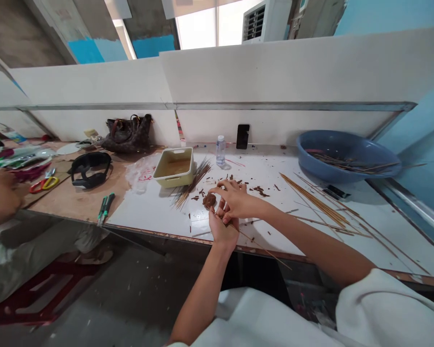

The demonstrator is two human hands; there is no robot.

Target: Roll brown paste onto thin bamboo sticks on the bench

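Head view | I'm seeing the left hand (224,229) curling its fingers around a thin brown stick (265,250) | right hand (237,200) is arching its fingers above; I can't tell whether they're pinching | rough, rounded dark-brown clump (209,201) is showing just beside the fingertips, above the white tabletop (275,165).

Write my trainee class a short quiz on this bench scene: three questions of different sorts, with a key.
1. True or false: the basin holds sticks.
2. Put in order from left to right: bottle, phone, bag.
3. Which is nearer the table's front edge: the left hand or the right hand?

Key:
1. True.
2. Bag, bottle, phone.
3. The left hand.
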